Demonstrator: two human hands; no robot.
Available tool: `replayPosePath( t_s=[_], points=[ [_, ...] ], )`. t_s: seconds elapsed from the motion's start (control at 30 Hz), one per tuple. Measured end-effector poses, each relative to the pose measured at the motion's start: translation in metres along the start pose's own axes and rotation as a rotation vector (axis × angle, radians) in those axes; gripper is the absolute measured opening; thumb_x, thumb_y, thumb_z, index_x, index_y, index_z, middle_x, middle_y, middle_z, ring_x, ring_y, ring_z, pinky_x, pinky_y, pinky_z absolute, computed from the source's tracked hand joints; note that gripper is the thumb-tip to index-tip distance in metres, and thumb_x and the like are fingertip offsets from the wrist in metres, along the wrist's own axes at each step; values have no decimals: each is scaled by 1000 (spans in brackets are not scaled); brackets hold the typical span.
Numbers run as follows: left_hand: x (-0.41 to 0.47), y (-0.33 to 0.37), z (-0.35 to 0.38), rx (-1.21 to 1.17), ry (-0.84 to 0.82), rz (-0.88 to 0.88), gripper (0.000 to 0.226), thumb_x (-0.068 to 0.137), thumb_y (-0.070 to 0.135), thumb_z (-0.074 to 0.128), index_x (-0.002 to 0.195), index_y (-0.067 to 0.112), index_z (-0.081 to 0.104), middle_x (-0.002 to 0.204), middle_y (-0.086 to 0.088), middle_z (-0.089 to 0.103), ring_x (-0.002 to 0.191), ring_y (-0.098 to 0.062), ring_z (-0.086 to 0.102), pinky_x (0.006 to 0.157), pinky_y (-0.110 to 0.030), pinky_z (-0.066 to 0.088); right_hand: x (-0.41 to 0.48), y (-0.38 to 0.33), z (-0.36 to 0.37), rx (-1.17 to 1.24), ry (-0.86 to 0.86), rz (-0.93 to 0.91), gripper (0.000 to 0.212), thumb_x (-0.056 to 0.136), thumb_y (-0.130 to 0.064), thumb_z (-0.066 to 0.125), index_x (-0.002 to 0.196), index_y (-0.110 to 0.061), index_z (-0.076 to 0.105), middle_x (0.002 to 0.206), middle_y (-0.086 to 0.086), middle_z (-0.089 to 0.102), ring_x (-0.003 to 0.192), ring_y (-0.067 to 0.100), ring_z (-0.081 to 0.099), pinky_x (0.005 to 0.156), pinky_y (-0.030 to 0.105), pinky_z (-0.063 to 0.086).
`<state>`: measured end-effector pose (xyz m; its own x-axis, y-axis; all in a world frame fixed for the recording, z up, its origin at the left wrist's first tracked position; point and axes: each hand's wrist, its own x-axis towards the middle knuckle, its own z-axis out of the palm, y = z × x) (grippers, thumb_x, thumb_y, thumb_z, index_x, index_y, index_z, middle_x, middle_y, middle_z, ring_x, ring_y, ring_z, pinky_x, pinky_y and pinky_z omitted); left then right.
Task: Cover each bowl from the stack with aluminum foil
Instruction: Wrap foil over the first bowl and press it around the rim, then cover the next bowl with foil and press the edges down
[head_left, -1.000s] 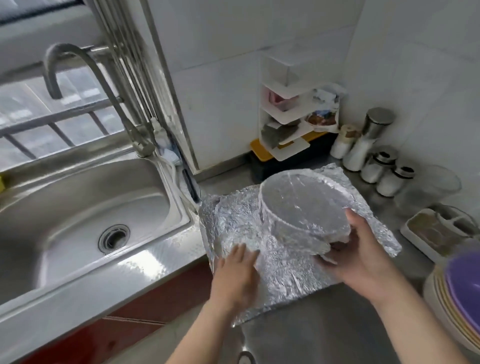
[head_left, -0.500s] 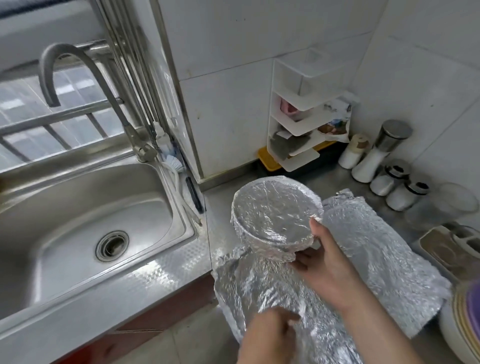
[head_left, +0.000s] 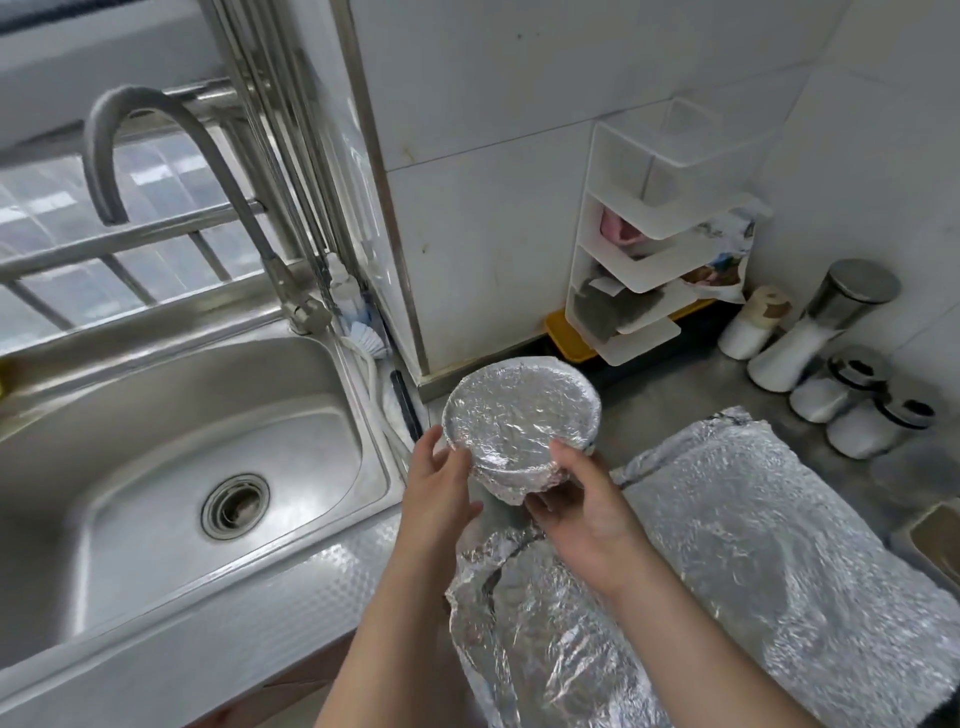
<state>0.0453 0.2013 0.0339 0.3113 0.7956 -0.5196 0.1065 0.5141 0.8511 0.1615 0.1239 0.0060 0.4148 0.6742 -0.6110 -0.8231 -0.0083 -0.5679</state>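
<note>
Holding foil-wrapped bowl (head_left: 519, 415) off the counter, just right of sink (head_left: 291, 587). Gripping its near-left side with left hand (head_left: 441, 488), thumb on the rim, fingers curled underneath. Cupping its near-right underside with right hand (head_left: 587, 514), thumb pressed on the foil edge. Below and further right of sink: loose foil sheet (head_left: 753, 545), crumpled, flat on counter. Beyond that, white shakers (head_left: 779, 358) by the wall.

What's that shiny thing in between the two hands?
A foil-covered bowl. The left hand holds its left edge and the right hand grips its near rim, as the head view shows.
</note>
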Motion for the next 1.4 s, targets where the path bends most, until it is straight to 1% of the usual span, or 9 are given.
replayPosePath(
  t_s=[0.23,0.37,0.57,0.7,0.87,1.1,1.2,1.27,1.4],
  points=[
    [57,-3,0,-55,137,14,49,96,17,58,142,21,43,128,-6,60,103,-19,64,69,-29,54,33,-10,6,-383,-65,126,69,69,-49,74,131,-28,53,130,0,61,118,18,54,98,40,41],
    [69,-6,-2,-19,205,38,49,98,18,57,144,22,42,137,-3,52,114,-23,58,93,-43,53,38,-29,2,-591,51,81,59,86,-58,56,135,-27,42,126,-6,44,126,22,44,104,45,40],
    [81,-13,9,-130,233,15,47,102,17,49,147,20,40,140,-4,52,118,-22,58,101,-42,48,51,-33,-3,-454,165,41,28,98,-29,54,117,-10,58,118,14,62,105,32,62,76,37,57],
    [89,-14,23,-259,285,19,42,98,8,47,138,21,53,122,-3,67,97,-17,70,80,-32,58,55,-30,5,-381,149,-13,21,100,-21,50,113,-9,61,108,11,67,101,29,64,80,40,56],
    [100,-15,33,-315,327,36,44,95,9,51,132,31,57,122,2,67,102,-18,69,89,-40,56,61,-31,7,-336,168,1,22,100,-20,50,114,-8,61,109,16,67,99,29,64,84,43,55],
    [92,-5,30,-358,225,10,49,96,3,49,140,24,49,124,-5,66,97,-18,70,71,-29,55,59,-40,6,-367,164,50,24,97,-25,55,116,-11,60,114,16,65,104,31,62,73,42,58],
    [80,0,20,-109,230,76,52,100,10,47,150,23,35,148,0,46,123,-10,51,97,-28,43,52,-49,3,-521,151,2,32,96,-32,56,124,-16,55,124,11,60,109,27,60,78,40,57],
    [61,-1,10,130,284,175,46,96,7,50,140,21,47,142,0,50,127,-15,49,107,-36,40,38,-58,-9,-788,193,-94,44,96,-35,55,137,-24,44,134,2,52,116,23,56,89,43,54],
    [9,-22,2,576,113,287,30,89,0,53,101,24,67,106,8,68,96,-10,62,84,-29,49,-9,-73,-62,-1187,355,-211,53,94,-32,55,143,-28,34,129,0,53,105,18,55,87,34,44]
  ],
)
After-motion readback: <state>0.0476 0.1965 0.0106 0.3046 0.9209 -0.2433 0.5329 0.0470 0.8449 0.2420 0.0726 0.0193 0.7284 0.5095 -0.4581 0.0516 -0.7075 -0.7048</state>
